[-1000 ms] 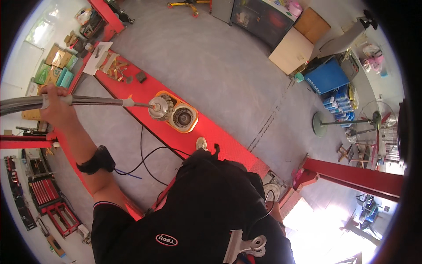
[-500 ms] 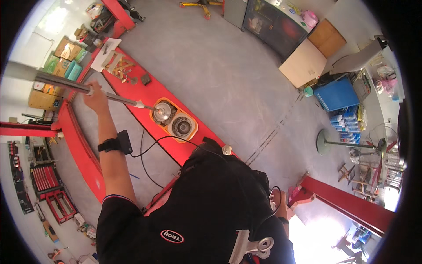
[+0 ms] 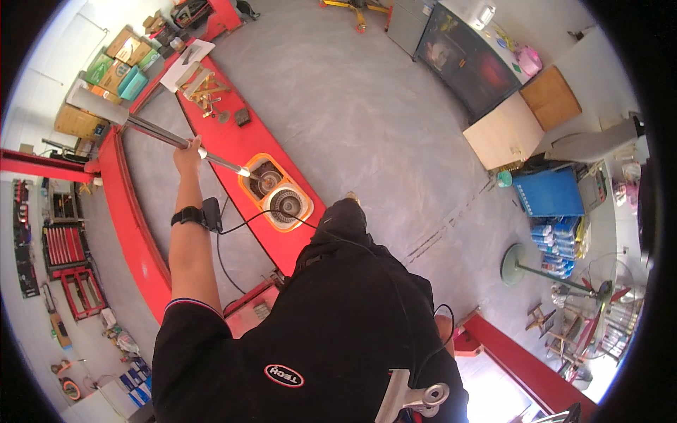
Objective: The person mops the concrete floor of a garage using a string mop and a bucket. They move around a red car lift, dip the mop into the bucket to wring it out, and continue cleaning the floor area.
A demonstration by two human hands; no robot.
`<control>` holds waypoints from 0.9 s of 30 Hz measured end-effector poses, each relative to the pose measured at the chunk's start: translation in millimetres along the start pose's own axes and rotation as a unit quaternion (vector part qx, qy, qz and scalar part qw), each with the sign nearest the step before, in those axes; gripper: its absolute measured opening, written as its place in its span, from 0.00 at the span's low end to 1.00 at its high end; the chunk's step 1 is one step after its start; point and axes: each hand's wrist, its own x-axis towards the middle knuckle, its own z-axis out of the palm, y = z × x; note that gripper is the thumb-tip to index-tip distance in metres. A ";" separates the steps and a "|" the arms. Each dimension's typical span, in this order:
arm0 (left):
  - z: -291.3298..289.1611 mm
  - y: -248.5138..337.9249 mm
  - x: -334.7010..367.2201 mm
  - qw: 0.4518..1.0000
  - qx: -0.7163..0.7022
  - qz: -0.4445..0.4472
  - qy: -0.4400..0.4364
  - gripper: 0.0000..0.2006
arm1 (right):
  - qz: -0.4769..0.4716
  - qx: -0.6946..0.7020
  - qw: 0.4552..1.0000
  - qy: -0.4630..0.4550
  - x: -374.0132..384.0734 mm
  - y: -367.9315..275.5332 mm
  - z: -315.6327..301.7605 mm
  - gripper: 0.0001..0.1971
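Note:
My left hand (image 3: 187, 156) is closed around a long metal pole (image 3: 159, 132) at the end of my outstretched arm. The pole is thick and pale at its upper left end and narrows toward the tray. Its pale tip reaches the far rim of an orange tray (image 3: 307, 223); whether it touches is unclear. Two round metal parts sit side by side there: a darker one (image 3: 268, 182) with a coppery centre, and a ringed, ribbed one (image 3: 288, 204) in a white surround. My right hand is hidden beyond my torso; only a bit of bare arm (image 3: 444, 328) shows.
The tray stands on a long red ramp (image 3: 250, 141), with a folded wooden stand (image 3: 201, 88) and small dark block (image 3: 242, 117) farther along. A cable (image 3: 243, 227) runs from my wrist device. Right are a dark cabinet (image 3: 462, 60), blue panel (image 3: 549, 192) and standing fan (image 3: 605, 287).
The view has shifted. Still gripped by my left hand, the pole has its tip nearer the tray's far rim. The far round part, shiny silver before, now looks darker with a coppery centre.

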 end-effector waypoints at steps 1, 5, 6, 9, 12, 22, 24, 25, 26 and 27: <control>5.0 5.9 2.8 1.000 -0.009 0.007 0.012 0.10 | -0.028 -0.024 0.999 0.006 13.5 12.3 -2.5 0.10; 10.1 9.9 29.8 0.990 -0.100 0.065 0.070 0.08 | -0.213 -0.209 0.952 0.063 82.9 72.8 -4.9 0.10; 14.6 25.1 28.8 0.989 -0.110 0.073 0.072 0.08 | -0.245 -0.256 0.932 0.074 102.9 90.5 -5.0 0.10; 20.7 11.7 28.9 0.980 -0.157 0.076 0.097 0.08 | -0.122 -0.220 0.968 -0.025 180.9 122.6 -42.6 0.09; 50.8 -22.0 42.4 0.976 -0.165 0.065 0.126 0.08 | 0.247 0.556 0.789 -0.083 256.5 125.6 -88.4 0.08; 89.0 -82.2 -22.3 0.974 -0.037 -0.150 0.168 0.08 | -0.010 0.103 0.994 -0.036 502.4 -207.0 -346.4 0.10; 86.9 -78.0 -19.7 0.970 -0.051 -0.145 0.186 0.08 | -0.070 0.013 0.996 -0.056 562.1 -267.7 -384.0 0.08; 88.6 -74.2 -23.8 0.968 -0.056 -0.145 0.195 0.09 | -0.138 -0.030 0.989 -0.053 585.3 -307.6 -398.6 0.08; 93.1 -53.2 -24.0 0.965 -0.035 -0.150 0.211 0.08 | -0.203 -0.074 0.975 -0.051 603.4 -350.1 -411.6 0.09; 89.0 -39.9 -24.0 0.962 -0.006 -0.154 0.225 0.09 | -0.258 -0.085 0.961 -0.046 613.1 -408.9 -420.9 0.09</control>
